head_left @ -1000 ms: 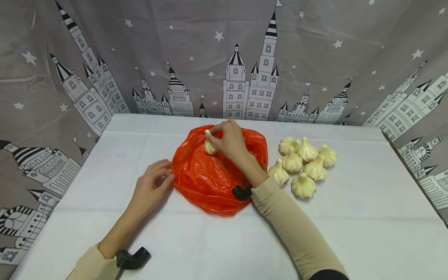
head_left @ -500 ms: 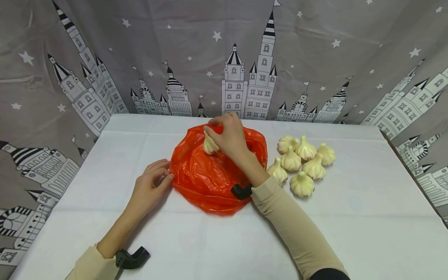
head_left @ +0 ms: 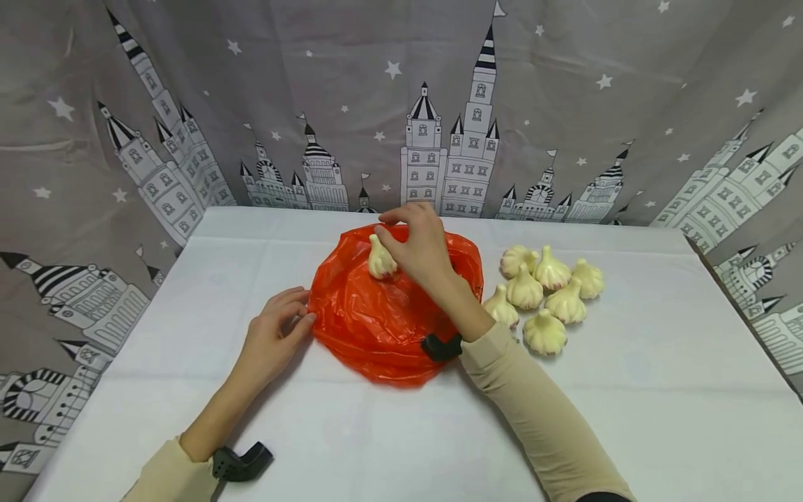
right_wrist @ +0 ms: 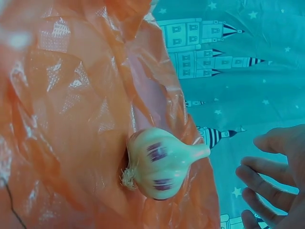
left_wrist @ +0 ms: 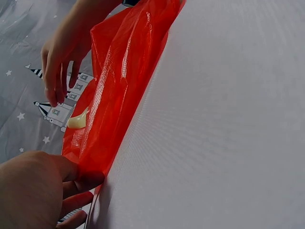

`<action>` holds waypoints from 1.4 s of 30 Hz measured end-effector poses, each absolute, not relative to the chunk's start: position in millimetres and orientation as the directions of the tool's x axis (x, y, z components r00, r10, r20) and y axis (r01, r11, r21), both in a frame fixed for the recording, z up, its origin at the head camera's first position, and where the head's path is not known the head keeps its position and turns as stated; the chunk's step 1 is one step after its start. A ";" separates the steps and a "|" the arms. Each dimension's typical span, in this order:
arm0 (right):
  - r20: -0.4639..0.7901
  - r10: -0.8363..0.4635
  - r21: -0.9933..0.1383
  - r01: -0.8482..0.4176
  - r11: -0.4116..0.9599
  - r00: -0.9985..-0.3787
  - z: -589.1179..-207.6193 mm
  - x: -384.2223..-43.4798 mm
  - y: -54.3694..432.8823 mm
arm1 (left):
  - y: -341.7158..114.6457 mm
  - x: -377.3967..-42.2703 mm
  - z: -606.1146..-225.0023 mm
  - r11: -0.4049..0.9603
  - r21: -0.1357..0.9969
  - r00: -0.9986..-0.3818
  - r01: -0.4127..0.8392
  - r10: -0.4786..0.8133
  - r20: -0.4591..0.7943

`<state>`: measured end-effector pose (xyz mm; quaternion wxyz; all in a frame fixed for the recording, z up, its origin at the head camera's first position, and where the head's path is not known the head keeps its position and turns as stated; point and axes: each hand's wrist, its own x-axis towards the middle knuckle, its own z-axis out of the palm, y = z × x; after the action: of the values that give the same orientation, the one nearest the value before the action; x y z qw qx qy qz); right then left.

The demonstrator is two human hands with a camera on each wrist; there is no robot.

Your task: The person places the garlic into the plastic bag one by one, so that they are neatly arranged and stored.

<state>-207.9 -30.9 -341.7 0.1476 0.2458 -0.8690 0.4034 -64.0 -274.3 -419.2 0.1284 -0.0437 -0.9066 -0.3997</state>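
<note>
From here I see the garlic bulb [head_left: 383,259] lying on the red bag [head_left: 360,314], its neck pointing away, toward the thumb of my right hand [head_left: 420,247]. That hand is nearer, just right of the bulb, fingers parted, holding nothing. My left hand [head_left: 272,338] pinches the bag's left edge. Seven loose bulbs [head_left: 525,288] lie right, on the desk [head_left: 659,335].

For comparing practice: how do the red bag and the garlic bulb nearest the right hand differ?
The red bag is far larger than the garlic bulb. The bag is red; the bulb is cream with purple streaks. The bag is crumpled; the bulb rounded. Both look glossy.
</note>
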 end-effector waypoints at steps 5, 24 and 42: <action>0.456 -0.305 -0.636 -0.545 0.546 -0.836 -338.3 -204.0 -24.1 | -273.3 -64.5 -418.8 0.682 0.707 -0.962 0.187 -0.020 0.273; 0.461 -0.293 -0.654 -0.544 0.525 -0.837 -327.7 -186.6 10.6 | -275.7 -64.6 -418.4 0.694 0.696 -0.964 0.183 -0.012 0.265; 0.458 -0.251 -0.640 -0.513 0.572 -0.853 -320.7 -180.7 71.4 | -271.4 -65.2 -418.2 0.685 0.704 -0.964 0.190 -0.005 0.265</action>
<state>-180.7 71.4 -320.7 0.1604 0.2190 -0.8720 0.4074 -65.2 -271.4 -418.2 0.1236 -0.0508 -0.9095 -0.3937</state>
